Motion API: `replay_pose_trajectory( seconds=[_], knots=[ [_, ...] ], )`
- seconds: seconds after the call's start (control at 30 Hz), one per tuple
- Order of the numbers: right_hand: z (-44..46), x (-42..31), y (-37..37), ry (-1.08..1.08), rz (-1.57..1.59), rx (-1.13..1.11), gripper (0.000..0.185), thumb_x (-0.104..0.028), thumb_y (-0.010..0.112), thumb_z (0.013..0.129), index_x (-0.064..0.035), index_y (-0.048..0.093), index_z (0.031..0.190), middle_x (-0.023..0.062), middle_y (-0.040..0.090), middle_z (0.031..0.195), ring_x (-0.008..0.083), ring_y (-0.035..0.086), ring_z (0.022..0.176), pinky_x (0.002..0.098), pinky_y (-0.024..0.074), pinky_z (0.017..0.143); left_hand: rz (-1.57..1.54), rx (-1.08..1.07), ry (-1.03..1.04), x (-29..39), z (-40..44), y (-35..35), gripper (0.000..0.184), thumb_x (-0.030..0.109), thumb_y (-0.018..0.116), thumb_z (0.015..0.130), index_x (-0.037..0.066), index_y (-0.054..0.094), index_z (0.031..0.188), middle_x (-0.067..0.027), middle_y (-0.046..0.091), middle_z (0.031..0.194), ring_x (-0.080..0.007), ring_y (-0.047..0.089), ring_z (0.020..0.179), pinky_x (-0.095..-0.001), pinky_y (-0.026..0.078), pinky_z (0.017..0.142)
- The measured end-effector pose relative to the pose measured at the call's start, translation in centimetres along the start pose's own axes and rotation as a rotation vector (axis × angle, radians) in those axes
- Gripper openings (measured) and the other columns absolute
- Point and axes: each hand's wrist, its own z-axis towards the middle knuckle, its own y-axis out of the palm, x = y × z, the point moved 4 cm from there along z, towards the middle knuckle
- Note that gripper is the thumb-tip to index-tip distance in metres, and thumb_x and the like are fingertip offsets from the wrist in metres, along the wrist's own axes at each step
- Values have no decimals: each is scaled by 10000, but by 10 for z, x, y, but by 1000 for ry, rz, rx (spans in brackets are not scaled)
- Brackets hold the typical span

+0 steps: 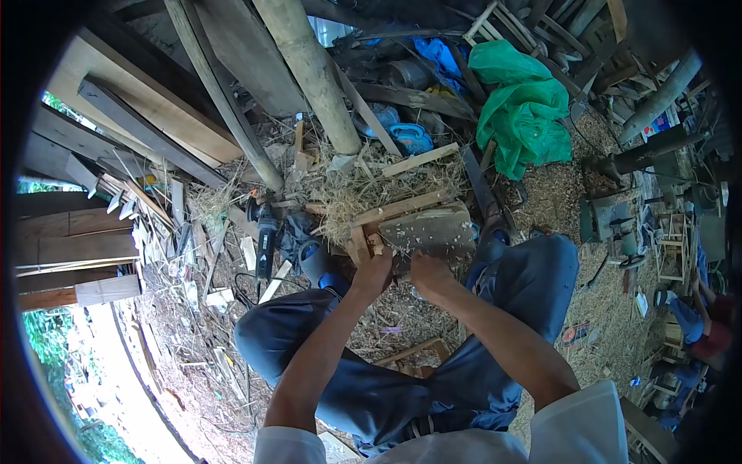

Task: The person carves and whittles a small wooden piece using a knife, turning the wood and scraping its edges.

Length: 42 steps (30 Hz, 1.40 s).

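My left hand is closed around the near end of a short piece of wood, which has a pale, freshly cut look. Just to its right, my right hand makes a fist. Something dark shows between the two hands, too small to name. In front of them lies a worn wooden board sprinkled with pale shavings. A long wooden strip runs along the board's far edge. Both hands are low between my bent knees.
A black angle grinder lies left of my foot. Dry straw and a bamboo pole are ahead, with a green plastic sheet at the right. Stacked boards lean at the left. Another person sits far right.
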Motion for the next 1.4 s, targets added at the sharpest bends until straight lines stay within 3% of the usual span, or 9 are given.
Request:
replay_pose_trajectory(
  seconds=[0.43, 0.5, 0.6, 0.73, 0.8, 0.93, 1.03, 1.2, 1.4],
  knots=[
    [23, 11, 18, -41, 52, 18, 228, -84, 469, 838, 43, 451, 1027, 277, 621, 853, 417, 626, 805, 479, 511, 658, -44, -11, -48, -18, 8, 22, 308, 93, 507, 822, -48, 439, 1087, -229, 616, 735, -389, 616, 738, -493, 353, 869],
    [14, 8, -6, -66, 62, -26, 234, -95, 464, 846, 62, 456, 1019, 270, 619, 875, 410, 620, 836, 470, 509, 687, -287, 242, 126, -30, 12, 32, 201, 152, 404, 924, -17, 454, 1019, -220, 590, 762, -366, 615, 690, -418, 502, 563],
    [5, 11, -2, -48, 90, -53, 257, -103, 477, 841, 86, 461, 1013, 258, 620, 904, 398, 618, 861, 461, 505, 719, -633, -103, -191, -36, 15, 35, 242, 202, 394, 945, -2, 457, 1060, -152, 553, 691, -263, 591, 585, -369, 483, 516],
    [-15, 4, -6, -59, -153, 154, 309, -74, 478, 814, 67, 423, 1083, 254, 632, 821, 405, 637, 753, 480, 510, 687, -645, -157, -259, -30, 13, 29, 270, 227, 399, 949, -9, 455, 1068, -123, 519, 655, -205, 551, 524, -356, 465, 490],
    [-16, -2, -4, -59, -142, 138, 283, -73, 480, 812, 59, 430, 1056, 238, 637, 822, 387, 643, 748, 480, 514, 666, -541, -118, -305, -32, 16, 28, 292, 242, 414, 924, -12, 517, 1024, -262, 599, 822, -426, 579, 818, -490, 439, 717],
    [-19, -12, -3, 18, -126, 61, 253, -70, 518, 820, 11, 457, 1052, 141, 645, 888, 289, 653, 842, 412, 528, 689, -544, -41, -233, -32, 17, 31, 291, 221, 414, 916, -32, 514, 1020, -279, 593, 830, -447, 573, 811, -495, 441, 726],
    [-16, -16, 4, 14, -154, 247, 145, -60, 503, 820, -10, 456, 948, 162, 645, 791, 300, 666, 733, 369, 546, 594, -500, 29, -168, -29, 18, 25, 267, 184, 425, 902, -38, 508, 1025, -296, 586, 834, -452, 568, 822, -496, 441, 732],
    [8, -14, 14, 50, -177, 187, 169, -54, 523, 813, -6, 455, 961, 157, 644, 800, 286, 667, 748, 329, 549, 595, -200, 164, -1, -15, 18, 20, 190, 82, 474, 836, -62, 499, 957, -291, 588, 786, -445, 582, 772, -498, 442, 725],
    [-5, -22, -9, 6, -189, 104, 211, -79, 532, 826, -3, 467, 1011, 143, 642, 876, 261, 666, 777, 335, 546, 636, -213, 24, -99, -17, 18, 20, 194, 56, 497, 793, -82, 502, 929, -282, 601, 819, -423, 601, 786, -485, 463, 727]
  ],
)
